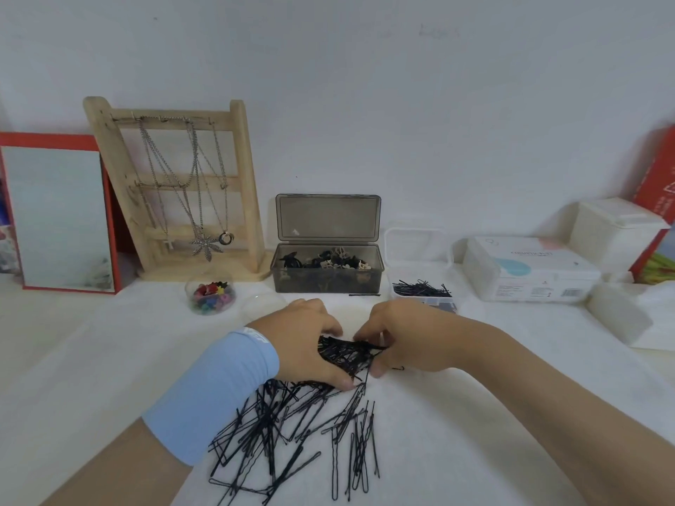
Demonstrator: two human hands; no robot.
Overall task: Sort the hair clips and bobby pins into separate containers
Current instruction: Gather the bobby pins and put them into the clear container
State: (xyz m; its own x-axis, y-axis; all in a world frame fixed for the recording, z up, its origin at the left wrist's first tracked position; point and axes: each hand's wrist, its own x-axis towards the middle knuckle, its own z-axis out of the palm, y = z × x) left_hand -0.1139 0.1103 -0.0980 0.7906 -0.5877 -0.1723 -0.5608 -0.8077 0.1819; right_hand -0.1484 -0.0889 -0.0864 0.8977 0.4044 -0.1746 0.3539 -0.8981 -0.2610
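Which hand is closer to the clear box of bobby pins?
Right. The right hand sits just in front of the clear box; the left hand is further left.

Red box (655, 213) far right cut by frame edge. Txt on white pack (529, 272) too small to read. Clear box (416, 246): near-L corner hidden behind right hand (409, 337).

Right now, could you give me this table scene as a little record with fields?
grip: left hand and right hand both hold one bundle of bobby pins
loose: bobby pin pile on the white tabletop, nearer the person
grey box: open, holds hair clips
clear box: open, holds sorted bobby pins
round tub: coloured clips
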